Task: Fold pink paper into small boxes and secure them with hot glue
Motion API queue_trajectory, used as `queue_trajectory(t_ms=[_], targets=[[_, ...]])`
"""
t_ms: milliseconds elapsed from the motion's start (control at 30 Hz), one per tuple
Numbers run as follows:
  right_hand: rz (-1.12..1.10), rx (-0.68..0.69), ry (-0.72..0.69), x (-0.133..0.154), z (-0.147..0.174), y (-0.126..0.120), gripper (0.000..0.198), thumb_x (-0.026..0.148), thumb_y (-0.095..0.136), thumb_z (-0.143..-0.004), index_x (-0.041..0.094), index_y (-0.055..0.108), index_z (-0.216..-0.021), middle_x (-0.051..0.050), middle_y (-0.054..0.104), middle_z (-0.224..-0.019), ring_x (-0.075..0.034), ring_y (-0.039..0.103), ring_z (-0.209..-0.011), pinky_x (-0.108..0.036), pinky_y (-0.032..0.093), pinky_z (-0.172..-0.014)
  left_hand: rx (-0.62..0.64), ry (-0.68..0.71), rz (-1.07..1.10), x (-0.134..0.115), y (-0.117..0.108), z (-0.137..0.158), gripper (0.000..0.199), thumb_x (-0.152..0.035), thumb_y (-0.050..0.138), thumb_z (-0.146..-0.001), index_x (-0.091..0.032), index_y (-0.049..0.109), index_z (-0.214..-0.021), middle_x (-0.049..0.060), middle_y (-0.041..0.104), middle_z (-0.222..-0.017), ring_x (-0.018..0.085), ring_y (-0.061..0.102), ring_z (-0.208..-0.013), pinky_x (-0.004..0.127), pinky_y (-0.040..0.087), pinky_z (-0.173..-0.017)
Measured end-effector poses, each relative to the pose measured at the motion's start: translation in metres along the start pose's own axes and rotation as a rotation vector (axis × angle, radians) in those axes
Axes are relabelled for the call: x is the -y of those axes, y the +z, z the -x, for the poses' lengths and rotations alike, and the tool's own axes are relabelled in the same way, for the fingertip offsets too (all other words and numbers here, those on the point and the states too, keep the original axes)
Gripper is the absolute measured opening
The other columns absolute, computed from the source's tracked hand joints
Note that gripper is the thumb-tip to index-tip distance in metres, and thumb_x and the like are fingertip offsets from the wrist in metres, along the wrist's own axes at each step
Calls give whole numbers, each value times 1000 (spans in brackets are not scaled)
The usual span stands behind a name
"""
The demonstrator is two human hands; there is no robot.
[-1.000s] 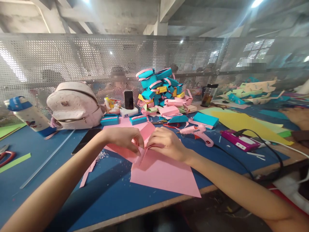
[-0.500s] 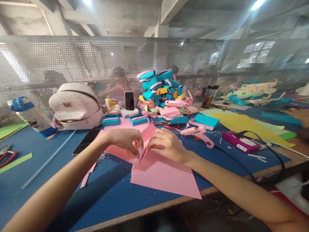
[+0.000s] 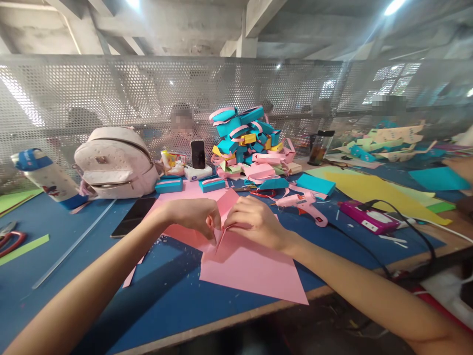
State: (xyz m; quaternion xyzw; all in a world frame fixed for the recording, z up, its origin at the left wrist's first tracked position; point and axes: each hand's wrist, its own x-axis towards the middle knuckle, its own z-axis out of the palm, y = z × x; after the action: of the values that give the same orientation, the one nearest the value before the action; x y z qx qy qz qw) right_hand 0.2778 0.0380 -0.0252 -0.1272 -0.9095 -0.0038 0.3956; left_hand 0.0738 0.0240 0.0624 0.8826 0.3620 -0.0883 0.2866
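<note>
Both hands meet over the pink paper sheets at the middle of the table. My left hand (image 3: pixel 199 219) pinches a small folded piece of pink paper (image 3: pixel 217 240) between thumb and fingers. From the other side my right hand (image 3: pixel 254 222) grips the same folded piece, fingers bent and pressed together. Beneath them a flat pink sheet (image 3: pixel 251 271) lies near the table's front edge. More pink paper (image 3: pixel 181 231) lies under and behind my left hand. The fingertips partly hide the fold.
A pink glue gun (image 3: pixel 303 204), a purple power strip (image 3: pixel 369 217) and yellow paper (image 3: pixel 358 195) lie right. Behind rises a pile of blue and pink paper boxes (image 3: pixel 240 143). Left are a phone (image 3: pixel 133 217), backpack (image 3: pixel 116 162), bottle (image 3: pixel 51 177) and scissors (image 3: pixel 13 239).
My left hand has shifted slightly right and down, its fingertips closer to my right hand. At the far right, another person's hand has moved with a blue sheet.
</note>
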Motion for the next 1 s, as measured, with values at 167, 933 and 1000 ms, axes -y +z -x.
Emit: queue_trajectory(t_ms=[167,933,1000], targets=[[-2,3,-13,-1,1,2,19,29,59,-96,22,75,-88,-3,71,-80,-17,56,-75,-31,37,-69,-18,-24,-12,-1,2,0,16,-27,71,-77,-19,81,-87,0,73,-71,12,56,-63,20,37,-58],[-170,-78,237,-9,1,3,14,10,68,-83,23,73,-80,1,71,-83,-16,62,-79,-31,38,-76,-865,-5,-620,-34,-3,23,19,-10,65,-82,-21,71,-97,3,71,-97,20,62,-91,38,36,-94],[-253,-127,334,-10,2,4,13,11,68,-82,23,74,-81,0,70,-83,-16,63,-78,-29,41,-74,-1084,45,-550,-36,3,24,14,-15,63,-86,-20,67,-99,3,68,-92,18,60,-83,34,39,-83]])
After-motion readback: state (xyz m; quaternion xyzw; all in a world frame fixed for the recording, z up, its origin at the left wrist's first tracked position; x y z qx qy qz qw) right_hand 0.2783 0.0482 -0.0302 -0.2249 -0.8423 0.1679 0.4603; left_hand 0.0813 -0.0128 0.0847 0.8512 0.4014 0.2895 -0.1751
